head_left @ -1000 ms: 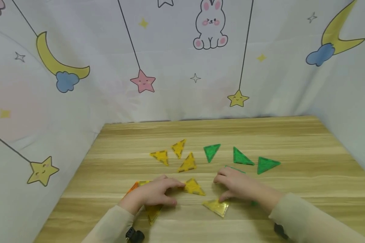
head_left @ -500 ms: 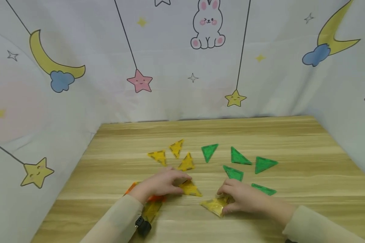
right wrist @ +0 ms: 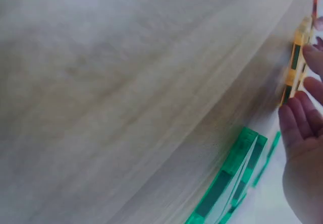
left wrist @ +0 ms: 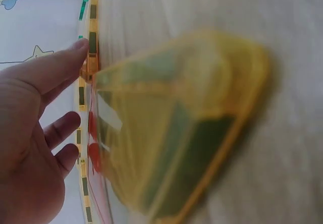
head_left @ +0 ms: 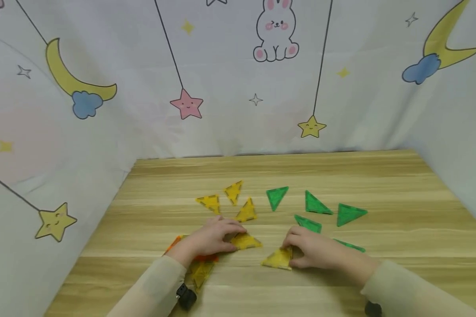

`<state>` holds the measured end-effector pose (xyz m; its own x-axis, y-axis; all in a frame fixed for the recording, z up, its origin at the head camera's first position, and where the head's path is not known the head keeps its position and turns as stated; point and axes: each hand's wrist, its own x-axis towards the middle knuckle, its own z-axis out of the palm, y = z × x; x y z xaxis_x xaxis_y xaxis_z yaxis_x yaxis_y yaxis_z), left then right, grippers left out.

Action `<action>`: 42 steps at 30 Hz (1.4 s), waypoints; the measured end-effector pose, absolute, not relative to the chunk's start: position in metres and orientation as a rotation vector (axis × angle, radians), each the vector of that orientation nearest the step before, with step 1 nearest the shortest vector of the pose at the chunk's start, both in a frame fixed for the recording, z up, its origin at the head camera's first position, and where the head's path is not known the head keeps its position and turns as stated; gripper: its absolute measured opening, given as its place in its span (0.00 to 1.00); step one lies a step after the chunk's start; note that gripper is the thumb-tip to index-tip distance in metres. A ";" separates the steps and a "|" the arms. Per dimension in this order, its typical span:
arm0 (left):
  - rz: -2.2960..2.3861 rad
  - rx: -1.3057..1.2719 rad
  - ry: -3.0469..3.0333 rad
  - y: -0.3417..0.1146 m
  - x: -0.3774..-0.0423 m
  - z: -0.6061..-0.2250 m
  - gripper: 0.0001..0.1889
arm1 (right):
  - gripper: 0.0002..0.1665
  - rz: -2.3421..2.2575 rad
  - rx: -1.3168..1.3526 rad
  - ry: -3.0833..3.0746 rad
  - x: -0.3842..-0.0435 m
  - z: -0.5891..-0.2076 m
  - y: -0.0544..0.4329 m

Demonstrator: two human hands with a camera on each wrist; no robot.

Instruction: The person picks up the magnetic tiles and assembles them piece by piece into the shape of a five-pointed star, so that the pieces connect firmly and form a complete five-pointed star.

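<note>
My left hand [head_left: 210, 240] holds a see-through yellow triangular magnetic tile [head_left: 247, 241] by its left part, thumb and forefinger on its edges. Across a small gap to the right, a second yellow triangular tile [head_left: 278, 259] lies low over the table, its right edge pinched by the thumb and fingers of my right hand [head_left: 311, 248]. Beneath my left wrist are an orange tile [head_left: 207, 258] and another yellow tile [head_left: 200, 274], partly covered. That yellow tile [left wrist: 166, 128] looms large and blurred in the left wrist view.
Three yellow triangular tiles [head_left: 234, 192] lie behind my left hand. Several green triangular tiles [head_left: 349, 214] are spread behind and beside my right hand. A printed cloth [head_left: 222, 132] borders the wooden table [head_left: 261, 169] at the back and sides.
My right hand has taken hold of the right-hand yellow tile and turned it. My left hand has closed on the other yellow tile and drawn it slightly left.
</note>
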<state>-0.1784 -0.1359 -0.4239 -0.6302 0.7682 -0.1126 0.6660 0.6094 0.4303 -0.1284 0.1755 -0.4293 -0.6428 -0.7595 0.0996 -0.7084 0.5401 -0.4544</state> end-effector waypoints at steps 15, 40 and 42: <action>0.495 1.233 2.671 -0.139 -0.175 -0.431 0.18 | 0.22 -0.734 -1.153 2.646 -0.136 -0.429 0.172; 0.494 1.111 2.731 -0.139 -0.153 -0.431 0.24 | 0.42 -0.756 -0.965 2.691 -0.136 -0.434 0.156; 0.482 1.116 2.719 -0.138 -0.154 -0.431 0.27 | 0.43 -0.750 -0.926 2.700 -0.137 -0.433 0.155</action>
